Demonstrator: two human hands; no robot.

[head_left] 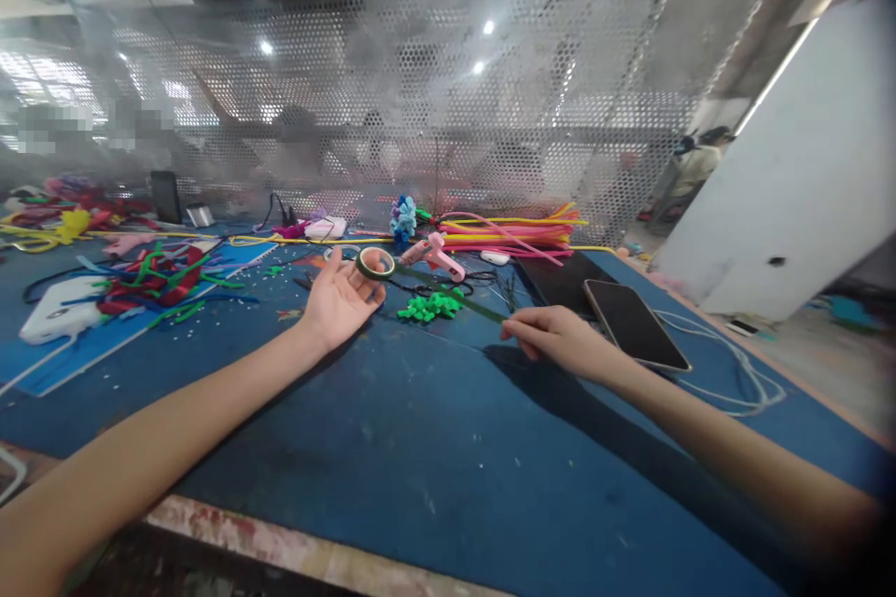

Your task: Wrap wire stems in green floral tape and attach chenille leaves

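My left hand, palm up, holds a roll of dark green tape at its fingertips. From the roll a strip of green tape runs stretched across to my right hand, which pinches its free end above the table. Behind and below the strip lies a bunch of bright green fuzzy pieces. A pink glue gun rests just beyond it, and close by stands a blue fuzzy flower.
A tablet or large phone and a white cable lie at right. Pink and yellow pipe cleaners are piled at the back, before a perforated metal screen. At left, coloured stems cover a white device.
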